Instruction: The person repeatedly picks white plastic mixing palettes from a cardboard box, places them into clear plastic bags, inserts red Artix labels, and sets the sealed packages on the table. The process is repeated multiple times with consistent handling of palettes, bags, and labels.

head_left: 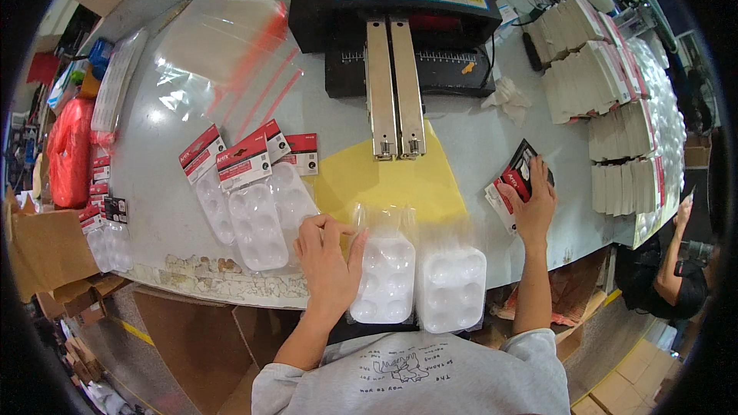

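My left hand [329, 267] is beside a white plastic paint palette [384, 280] in a clear bag, its fingers bent and its thumb apart along the bag's edge. Another bagged palette [452, 292] lies to the right of that one, at the table's front edge. On the right, my right hand [536, 204] has its thumb and fingers around a few red-and-black header cards [510, 184] on the table. Several bagged palettes with header cards [257, 223] overlap to the left of my left hand.
A black machine [315, 8] with two long metal bars [396, 92] stands at the back, over a yellow sheet [346, 177]. Clear bags [223, 46] lie back left. Stacked cards [624, 184] line the right side. Another person's arm [671, 250] shows far right.
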### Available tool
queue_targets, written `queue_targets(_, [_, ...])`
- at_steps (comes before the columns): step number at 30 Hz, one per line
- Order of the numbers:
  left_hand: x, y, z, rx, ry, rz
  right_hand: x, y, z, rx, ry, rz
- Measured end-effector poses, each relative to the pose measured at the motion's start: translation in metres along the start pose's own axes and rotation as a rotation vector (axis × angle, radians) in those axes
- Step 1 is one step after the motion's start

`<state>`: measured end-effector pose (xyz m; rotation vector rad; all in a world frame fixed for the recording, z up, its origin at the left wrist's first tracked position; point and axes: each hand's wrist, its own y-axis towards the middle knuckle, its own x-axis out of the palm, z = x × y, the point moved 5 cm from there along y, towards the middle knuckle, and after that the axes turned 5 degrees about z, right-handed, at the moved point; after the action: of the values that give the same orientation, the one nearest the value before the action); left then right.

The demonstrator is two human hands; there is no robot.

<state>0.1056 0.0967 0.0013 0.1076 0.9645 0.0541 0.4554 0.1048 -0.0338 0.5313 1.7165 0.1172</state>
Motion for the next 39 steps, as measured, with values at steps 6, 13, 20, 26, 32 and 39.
queue_targets(6, [-0.024, 0.011, 0.003, -0.300, -0.845, 0.011, -0.041, 0.021, -0.036, 0.449, 0.471, -0.143])
queue_targets(13, [-0.027, 0.005, 0.039, -0.333, -1.088, -0.363, -0.082, 0.038, -0.179, -0.164, 0.848, -0.580])
queue_targets(20, [-0.030, 0.009, 0.037, -0.236, -0.763, -0.217, -0.080, 0.031, -0.202, -0.427, 0.751, -0.412])
queue_targets(26, [-0.030, 0.008, 0.042, -0.141, -0.694, -0.099, -0.079, 0.024, -0.199, -0.602, 0.620, -0.211])
queue_targets(32, [-0.034, 0.014, 0.028, -0.211, -0.687, 0.177, -0.055, 0.031, -0.153, 0.191, 0.925, -0.631])
queue_targets(39, [-0.021, 0.014, 0.022, -0.305, -0.754, 0.167, -0.047, 0.002, -0.145, 0.418, 1.229, -1.039])
